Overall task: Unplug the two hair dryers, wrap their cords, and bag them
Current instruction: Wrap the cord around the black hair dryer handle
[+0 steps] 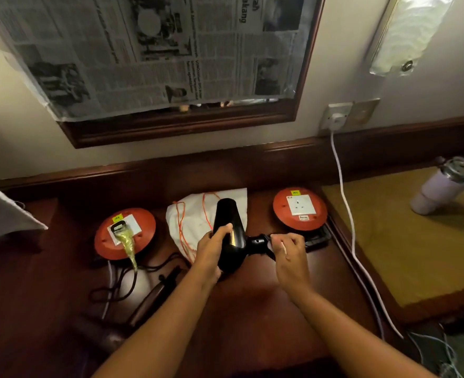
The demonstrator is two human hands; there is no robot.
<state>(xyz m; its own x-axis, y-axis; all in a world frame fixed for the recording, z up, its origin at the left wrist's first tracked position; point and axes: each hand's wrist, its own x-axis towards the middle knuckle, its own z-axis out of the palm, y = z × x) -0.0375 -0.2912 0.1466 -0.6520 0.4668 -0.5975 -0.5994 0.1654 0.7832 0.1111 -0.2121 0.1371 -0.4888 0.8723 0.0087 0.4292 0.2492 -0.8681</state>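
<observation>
A black hair dryer (226, 222) is held above the dark wooden desk, its barrel pointing away from me. My left hand (211, 249) grips the barrel. My right hand (286, 248) holds the folded handle end (258, 242), where the cord is bunched. Behind the dryer lies a white drawstring bag (195, 222) with orange strings. A second, dark hair dryer (154, 296) lies on the desk at the lower left. Its black cord (132, 279) leads to a plug (119, 227) seated in the left red socket reel (124, 233).
A second red socket reel (300, 210) with an empty socket stands at the right. A white cable (345, 214) runs down from a wall socket (335, 118). A white tumbler (440, 186) stands on the tan mat (405, 241) at right. A newspaper-covered mirror (154, 50) hangs above.
</observation>
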